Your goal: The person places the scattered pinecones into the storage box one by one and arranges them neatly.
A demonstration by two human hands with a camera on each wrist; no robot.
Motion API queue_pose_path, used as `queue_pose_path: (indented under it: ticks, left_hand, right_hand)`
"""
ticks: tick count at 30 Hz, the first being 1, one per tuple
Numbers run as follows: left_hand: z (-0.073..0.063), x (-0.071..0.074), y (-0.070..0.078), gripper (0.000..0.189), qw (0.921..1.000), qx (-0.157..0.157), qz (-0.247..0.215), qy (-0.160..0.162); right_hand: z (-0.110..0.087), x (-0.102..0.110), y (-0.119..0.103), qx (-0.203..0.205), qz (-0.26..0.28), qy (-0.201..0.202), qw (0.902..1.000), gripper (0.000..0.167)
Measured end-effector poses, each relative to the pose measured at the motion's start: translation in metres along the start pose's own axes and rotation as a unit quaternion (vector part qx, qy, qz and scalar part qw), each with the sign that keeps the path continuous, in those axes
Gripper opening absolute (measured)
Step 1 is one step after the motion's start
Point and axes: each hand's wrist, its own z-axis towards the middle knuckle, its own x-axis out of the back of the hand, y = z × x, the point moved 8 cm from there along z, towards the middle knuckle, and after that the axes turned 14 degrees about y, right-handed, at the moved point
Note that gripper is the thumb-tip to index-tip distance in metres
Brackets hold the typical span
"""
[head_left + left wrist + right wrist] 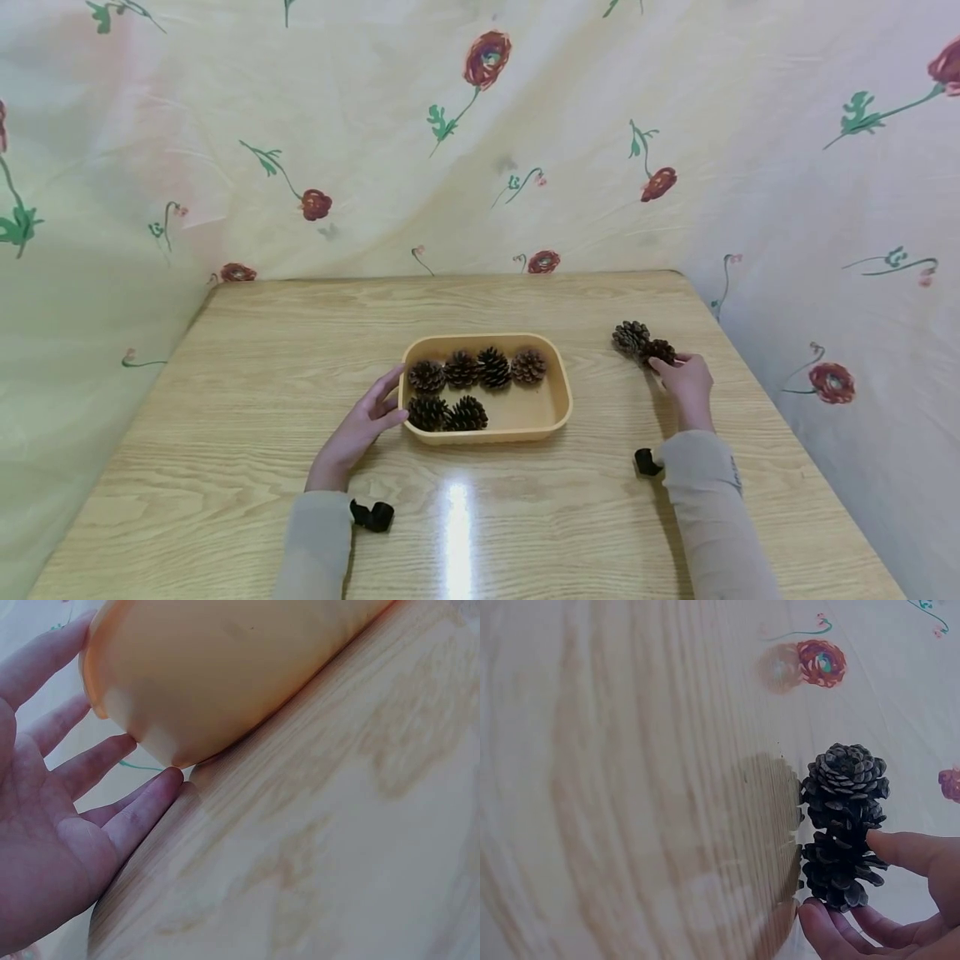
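Observation:
A yellow rectangular tray holds several brown pine cones, lined along its back side and in its front left corner. My left hand touches the tray's left end, its fingers spread and fairly straight along the outer wall. On the right, my right hand pinches a pine cone between thumb and fingers, low at the tabletop. Directly behind it, a second pine cone sits close against the held one; the right wrist view shows its rosette top.
The wood-grain table runs back to a flowered cloth that hangs behind and at both sides. Black wrist-camera mounts stick out from both sleeves. A bright light reflection lies on the table's front middle.

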Motion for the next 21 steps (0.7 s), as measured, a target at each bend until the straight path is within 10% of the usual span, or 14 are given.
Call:
queue_pose_path:
  ticks: [21]
  left_hand:
    - [-0.001,0.000,0.000,0.073,0.9999,0.008,-0.007,0.000]
  right_hand:
    - [-0.024,0.015,-0.003,0.016,0.032,0.010,0.9993,0.071]
